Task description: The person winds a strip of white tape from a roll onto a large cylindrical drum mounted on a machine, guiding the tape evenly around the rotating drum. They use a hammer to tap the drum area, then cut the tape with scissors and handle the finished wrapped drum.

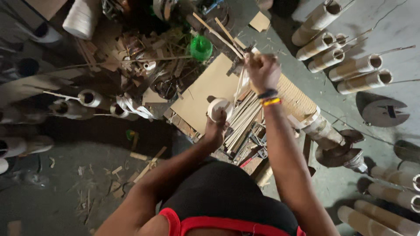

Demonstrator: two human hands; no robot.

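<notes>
head view, looking straight down past a black top with red trim. left hand [215, 129] closed around a small pale roll of tape [218, 107], held above the edge of a flat cardboard sheet [205, 89]. right hand [263, 70] raised higher and further out, clenched into a fist on the top ends of thin sticks [242, 83] that hang down from it toward the tape; dark and yellow-red bands [270, 97] around that wrist. just below both hands, a bundle of pale flat slats [241, 120] lying on the cardboard's right edge, beside a ribbed tan cylinder [294, 97]. longer sticks [218, 35] angled up and left from the fist. green plastic cup [201, 47] standing near, up and left of the fist, among a heap of scrap wood and metal bits [144, 57]. cardboard tubes with thin rods [350, 65] poking out, laid side by side on the grey floor [393, 26] at upper right, well apart from the hands; more tubes [389, 192] at lower right. round metal disc with a slot [386, 112] lying at far right. pale spools [89, 98] on the left, white roll [81, 17] at top left, wood chips [131, 170] scattered over the dark floor at lower left.
</notes>
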